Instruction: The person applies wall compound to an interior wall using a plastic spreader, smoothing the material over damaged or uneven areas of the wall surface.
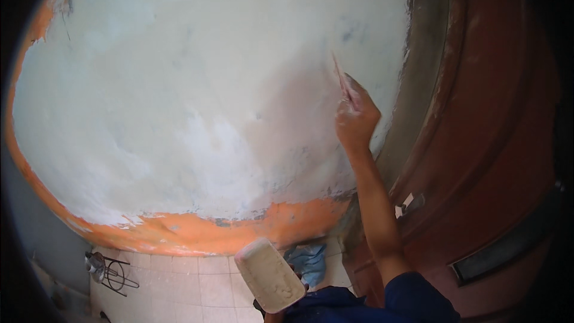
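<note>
Scraper (339, 72) points steeply upward lengthwise, right hand (357, 110) gripping it, left hand (274, 317) holding tray (244, 253).

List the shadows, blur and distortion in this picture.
In the head view, a soft shadow falls on the wall left of the right hand; in the head view, the thin tool in that hand looks slightly blurred; in the head view, the orange band and door bend, and the corners go black.
</note>
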Action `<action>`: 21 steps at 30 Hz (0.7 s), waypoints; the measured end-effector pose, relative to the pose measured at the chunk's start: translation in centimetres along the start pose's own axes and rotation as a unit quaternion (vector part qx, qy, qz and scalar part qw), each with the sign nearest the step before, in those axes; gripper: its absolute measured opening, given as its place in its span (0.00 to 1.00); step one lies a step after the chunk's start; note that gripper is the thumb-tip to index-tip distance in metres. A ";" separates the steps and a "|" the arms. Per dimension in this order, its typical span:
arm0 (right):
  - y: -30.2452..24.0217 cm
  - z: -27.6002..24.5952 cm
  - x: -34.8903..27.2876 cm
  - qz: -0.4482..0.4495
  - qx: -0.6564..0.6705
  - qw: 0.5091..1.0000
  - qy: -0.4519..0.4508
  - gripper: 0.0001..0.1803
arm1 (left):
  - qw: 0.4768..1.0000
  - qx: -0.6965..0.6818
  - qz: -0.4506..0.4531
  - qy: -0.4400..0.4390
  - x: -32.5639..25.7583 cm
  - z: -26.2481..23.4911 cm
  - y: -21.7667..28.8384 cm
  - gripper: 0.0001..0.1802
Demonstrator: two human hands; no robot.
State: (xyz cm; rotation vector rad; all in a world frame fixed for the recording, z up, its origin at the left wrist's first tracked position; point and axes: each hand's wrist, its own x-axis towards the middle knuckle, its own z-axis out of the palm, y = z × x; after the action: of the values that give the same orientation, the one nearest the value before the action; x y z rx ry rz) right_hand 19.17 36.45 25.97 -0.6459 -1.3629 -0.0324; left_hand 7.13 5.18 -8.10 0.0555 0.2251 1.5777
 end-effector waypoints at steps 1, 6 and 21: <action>0.7 1.1 0.0 -0.047 -0.052 0.997 -0.014 0.26 | 0.999 -0.041 -0.002 0.013 -0.1 0.4 -0.1 0.23; 2.8 6.7 -1.5 -0.141 -0.160 0.975 -0.071 0.30 | 0.995 -0.101 -0.001 0.018 -0.2 2.6 0.5 0.24; 5.3 8.1 -7.8 -0.116 -0.187 0.969 -0.116 0.22 | 0.950 -0.288 -0.061 -0.099 0.9 3.7 -0.6 0.32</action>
State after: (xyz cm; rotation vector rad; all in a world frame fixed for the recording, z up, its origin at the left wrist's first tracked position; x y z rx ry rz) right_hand 12.19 41.76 17.25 -0.8194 -1.6730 -0.4219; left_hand 8.34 6.50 -4.67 -0.2503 -0.3882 1.4499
